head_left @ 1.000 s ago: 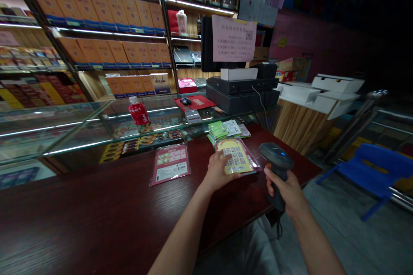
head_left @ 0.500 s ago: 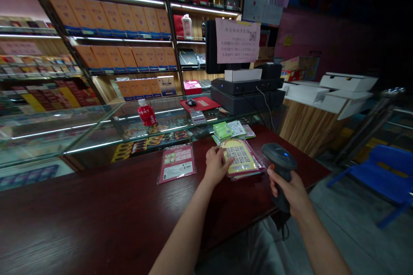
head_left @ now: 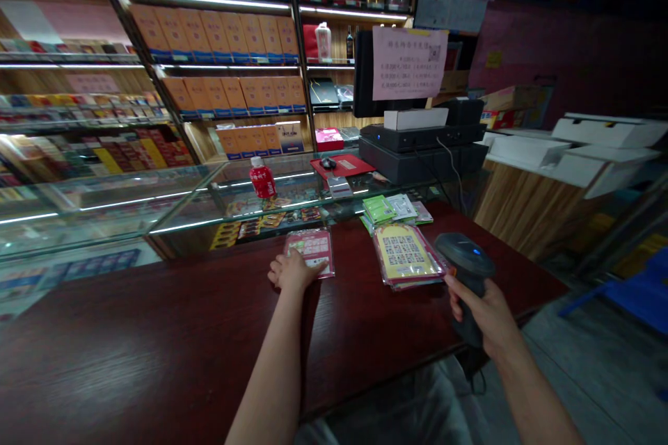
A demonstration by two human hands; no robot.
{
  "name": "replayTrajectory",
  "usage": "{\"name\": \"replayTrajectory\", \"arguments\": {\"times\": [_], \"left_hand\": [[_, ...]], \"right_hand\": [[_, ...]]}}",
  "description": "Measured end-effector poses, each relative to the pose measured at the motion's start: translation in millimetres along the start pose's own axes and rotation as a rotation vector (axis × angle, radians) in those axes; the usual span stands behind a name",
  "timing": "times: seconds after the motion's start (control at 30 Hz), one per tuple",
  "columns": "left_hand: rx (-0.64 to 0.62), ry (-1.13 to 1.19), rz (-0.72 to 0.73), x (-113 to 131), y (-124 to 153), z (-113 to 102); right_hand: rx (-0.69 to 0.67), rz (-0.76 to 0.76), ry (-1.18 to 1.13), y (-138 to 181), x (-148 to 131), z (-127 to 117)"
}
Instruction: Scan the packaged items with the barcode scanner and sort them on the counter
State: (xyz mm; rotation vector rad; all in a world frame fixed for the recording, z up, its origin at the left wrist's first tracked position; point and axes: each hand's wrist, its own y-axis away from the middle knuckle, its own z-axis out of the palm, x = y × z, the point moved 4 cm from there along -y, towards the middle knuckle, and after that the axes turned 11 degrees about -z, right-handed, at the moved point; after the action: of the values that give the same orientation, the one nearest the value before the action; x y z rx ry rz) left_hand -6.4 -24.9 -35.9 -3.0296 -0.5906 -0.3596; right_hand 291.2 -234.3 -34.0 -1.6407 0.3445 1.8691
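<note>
My left hand (head_left: 295,271) lies over the near left part of a plastic-wrapped red packet (head_left: 317,245) on the dark red counter (head_left: 209,334), its fingers spread. In my right hand (head_left: 488,313) is a black barcode scanner (head_left: 466,264), held by its handle with the head up and a blue light on top. Between the hands rests a stack of plastic-sleeved packets (head_left: 407,255), the top one yellow with a grid of small pictures. Just behind that stack are several green and white sachets (head_left: 383,210).
On the glass display case (head_left: 224,205) stand a red bottle (head_left: 262,179), a mouse (head_left: 328,163) on a red mat and a small card box (head_left: 339,187). A monitor (head_left: 364,76) with a pink notice rises behind a black cash drawer (head_left: 422,160). At right is a blue chair (head_left: 634,292).
My left hand has moved left, off the yellow-topped stack and onto the red packet. My right hand still holds the scanner beside the stack. The view has shifted left.
</note>
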Motion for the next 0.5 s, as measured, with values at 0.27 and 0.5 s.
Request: {"name": "replayTrajectory", "arguments": {"times": [0.27, 0.5], "left_hand": [[0.025, 0.039, 0.005, 2, -6, -4], [0.046, 0.040, -0.133, -4, -11, -5]], "right_hand": [[-0.012, -0.016, 0.015, -1, 1, 6], [-0.012, -0.022, 0.037, -1, -1, 9]]}}
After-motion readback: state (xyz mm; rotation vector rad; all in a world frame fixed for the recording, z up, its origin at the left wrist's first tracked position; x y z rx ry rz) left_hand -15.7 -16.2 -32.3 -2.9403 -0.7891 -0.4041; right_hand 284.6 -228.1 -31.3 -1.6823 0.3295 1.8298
